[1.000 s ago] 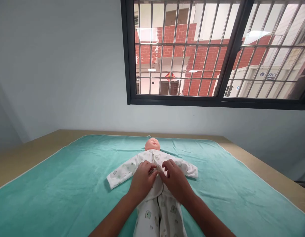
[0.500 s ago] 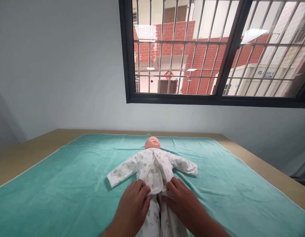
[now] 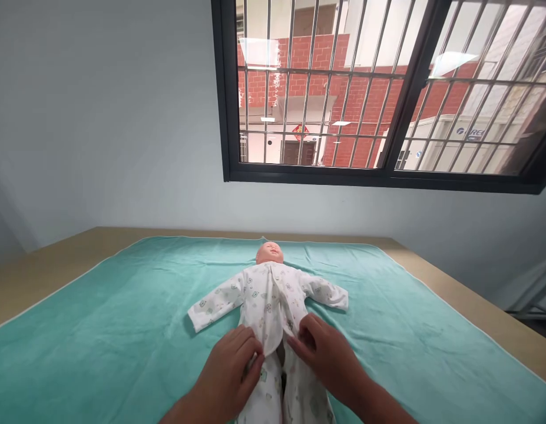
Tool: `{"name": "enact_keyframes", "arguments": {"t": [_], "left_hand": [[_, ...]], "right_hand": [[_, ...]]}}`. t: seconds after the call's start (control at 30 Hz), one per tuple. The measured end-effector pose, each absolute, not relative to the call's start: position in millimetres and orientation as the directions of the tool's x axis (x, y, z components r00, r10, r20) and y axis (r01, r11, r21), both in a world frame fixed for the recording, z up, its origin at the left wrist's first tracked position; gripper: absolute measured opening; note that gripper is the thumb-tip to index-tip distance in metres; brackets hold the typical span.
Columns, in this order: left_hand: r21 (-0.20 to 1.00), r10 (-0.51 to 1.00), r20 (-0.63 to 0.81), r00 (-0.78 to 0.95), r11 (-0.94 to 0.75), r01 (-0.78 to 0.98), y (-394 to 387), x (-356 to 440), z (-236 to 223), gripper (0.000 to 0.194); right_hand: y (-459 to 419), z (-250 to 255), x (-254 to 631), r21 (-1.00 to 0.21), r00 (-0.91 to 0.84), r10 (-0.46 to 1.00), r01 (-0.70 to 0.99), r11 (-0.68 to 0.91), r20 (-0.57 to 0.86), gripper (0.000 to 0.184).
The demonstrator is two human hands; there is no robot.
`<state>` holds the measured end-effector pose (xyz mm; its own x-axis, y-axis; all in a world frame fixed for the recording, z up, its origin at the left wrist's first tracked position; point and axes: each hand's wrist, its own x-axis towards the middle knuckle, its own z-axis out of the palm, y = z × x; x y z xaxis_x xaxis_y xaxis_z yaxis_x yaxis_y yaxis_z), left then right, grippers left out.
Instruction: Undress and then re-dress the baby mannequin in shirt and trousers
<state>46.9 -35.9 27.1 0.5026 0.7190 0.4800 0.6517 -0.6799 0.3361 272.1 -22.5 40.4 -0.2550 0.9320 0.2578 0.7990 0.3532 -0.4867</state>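
Lying face-up at centre frame on the green towel (image 3: 122,330) over the table (image 3: 467,294), the doll (image 3: 269,253) is being dressed: the romper (image 3: 273,300) hem is pinched by left hand (image 3: 231,377) and right hand (image 3: 328,356), fastening at the crotch judged next.

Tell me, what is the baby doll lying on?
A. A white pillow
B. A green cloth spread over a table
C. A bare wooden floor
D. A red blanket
B: the baby doll in its white printed suit lies face up on a green cloth that covers a tan table, with the left hand and right hand resting on the suit near its waist.
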Motion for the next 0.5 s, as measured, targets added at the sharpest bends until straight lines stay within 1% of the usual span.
{"name": "enact_keyframes", "arguments": {"t": [0.07, 0.13, 0.23, 0.3, 0.33, 0.37, 0.43, 0.5], "left_hand": [[0.374, 0.748, 0.467, 0.471, -0.65, 0.662, -33, 49, 26, 0.017], [0.413, 0.777, 0.449, 0.441, -0.618, 0.669, -30, 51, 24, 0.022], [0.462, 0.806, 0.422, 0.415, -0.585, 0.667, -29, 51, 21, 0.025], [0.493, 0.82, 0.413, 0.397, -0.568, 0.659, -30, 51, 19, 0.026], [0.509, 0.827, 0.408, 0.387, -0.558, 0.655, -30, 51, 19, 0.027], [0.526, 0.833, 0.406, 0.376, -0.549, 0.649, -31, 51, 18, 0.028], [0.57, 0.852, 0.395, 0.345, -0.521, 0.635, -30, 51, 19, 0.03], [0.622, 0.876, 0.376, 0.302, -0.48, 0.618, -27, 52, 24, 0.03]], "right_hand": [[-20, 42, 265, -0.415, -0.224, 0.922, 0.841, 0.346, 0.315, 0.013], [-16, 46, 258, -0.382, -0.222, 0.913, 0.855, 0.351, 0.343, 0.011], [-11, 56, 251, -0.44, -0.237, 0.928, 0.828, 0.348, 0.288, 0.022], [-10, 62, 252, -0.479, -0.303, 0.917, 0.784, 0.395, 0.26, 0.027], [-12, 64, 253, -0.479, -0.35, 0.899, 0.762, 0.436, 0.262, 0.027], [-14, 64, 254, -0.461, -0.398, 0.877, 0.746, 0.48, 0.269, 0.026], [-18, 63, 258, -0.389, -0.474, 0.835, 0.739, 0.55, 0.278, 0.022], [-22, 61, 261, -0.325, -0.516, 0.814, 0.746, 0.581, 0.267, 0.018]]}}
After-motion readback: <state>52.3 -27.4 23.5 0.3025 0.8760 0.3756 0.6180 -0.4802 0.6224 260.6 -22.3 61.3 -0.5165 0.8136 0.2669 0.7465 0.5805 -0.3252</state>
